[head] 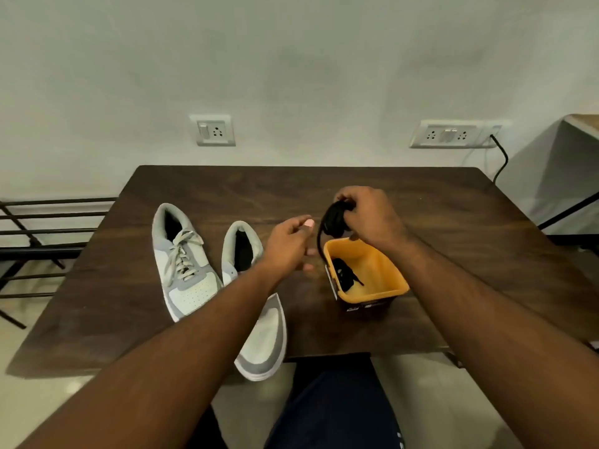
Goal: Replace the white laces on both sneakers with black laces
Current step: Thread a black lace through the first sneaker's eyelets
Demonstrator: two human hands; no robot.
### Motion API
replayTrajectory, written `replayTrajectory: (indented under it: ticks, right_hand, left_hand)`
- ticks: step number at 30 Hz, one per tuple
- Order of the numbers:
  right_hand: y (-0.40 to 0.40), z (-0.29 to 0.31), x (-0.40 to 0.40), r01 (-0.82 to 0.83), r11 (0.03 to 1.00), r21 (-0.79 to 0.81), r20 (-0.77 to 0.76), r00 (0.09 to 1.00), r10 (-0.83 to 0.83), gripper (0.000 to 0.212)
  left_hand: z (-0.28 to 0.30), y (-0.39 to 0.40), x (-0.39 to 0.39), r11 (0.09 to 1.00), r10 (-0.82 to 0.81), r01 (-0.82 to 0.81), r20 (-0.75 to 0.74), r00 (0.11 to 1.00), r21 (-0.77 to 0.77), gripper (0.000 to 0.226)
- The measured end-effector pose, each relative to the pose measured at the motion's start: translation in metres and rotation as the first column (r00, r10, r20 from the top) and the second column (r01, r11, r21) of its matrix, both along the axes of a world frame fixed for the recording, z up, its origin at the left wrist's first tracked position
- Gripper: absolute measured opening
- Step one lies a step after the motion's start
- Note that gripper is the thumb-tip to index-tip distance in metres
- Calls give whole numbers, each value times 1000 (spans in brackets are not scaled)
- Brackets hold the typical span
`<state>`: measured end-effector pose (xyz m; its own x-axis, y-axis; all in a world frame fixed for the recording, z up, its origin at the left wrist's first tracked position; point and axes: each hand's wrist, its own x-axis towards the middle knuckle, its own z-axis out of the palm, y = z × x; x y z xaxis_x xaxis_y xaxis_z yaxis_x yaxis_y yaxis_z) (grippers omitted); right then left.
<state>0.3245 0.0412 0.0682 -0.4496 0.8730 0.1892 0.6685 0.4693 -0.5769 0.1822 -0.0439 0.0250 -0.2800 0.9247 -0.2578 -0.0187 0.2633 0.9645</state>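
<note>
Two grey and white sneakers lie on the dark wooden table. The left sneaker has pale laces threaded through it. My left forearm covers the middle of the right sneaker, so its lacing is hidden. My right hand grips a bundled black lace just above the yellow box; one end dangles down beside the box. A second black lace lies inside the box. My left hand hovers between the right sneaker and the box, fingers loosely curled, holding nothing.
The table stands against a white wall with two socket plates and a black cable. A black metal rack stands to the left. Another surface shows at the far right.
</note>
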Motion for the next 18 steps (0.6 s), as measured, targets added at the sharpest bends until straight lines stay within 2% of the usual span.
replayTrajectory:
  ticks: [2,6,9,12,15,18]
  right_hand:
    - [-18,1,-24,-13,999,-53,-172,985,3,28]
    - [-50,-23,-60,-18,991,-136,-276,961,-21,15]
    - [-70,-51,-73,-57,980,-189,-200,980,18,17]
    - [-95,-73,-80,-64,975,-211,-130,991,37,26]
    - [-112,-87,-82,-56,981,-187,1,998,57,25]
    - [-121,-84,-85,-109,984,-140,171,976,133,21]
  left_hand:
    - [10,-19,-13,999,36,-32,180,983,-28,38]
    - [-5,-63,-34,990,144,-136,322,936,-47,46]
    - [-28,-93,-51,953,287,-304,329,900,-1,26]
    - [-42,-116,-72,886,452,-464,217,865,6,28]
    - [-47,-130,-89,823,558,-566,116,821,42,28]
    - [-43,-136,-100,760,616,-625,109,780,177,30]
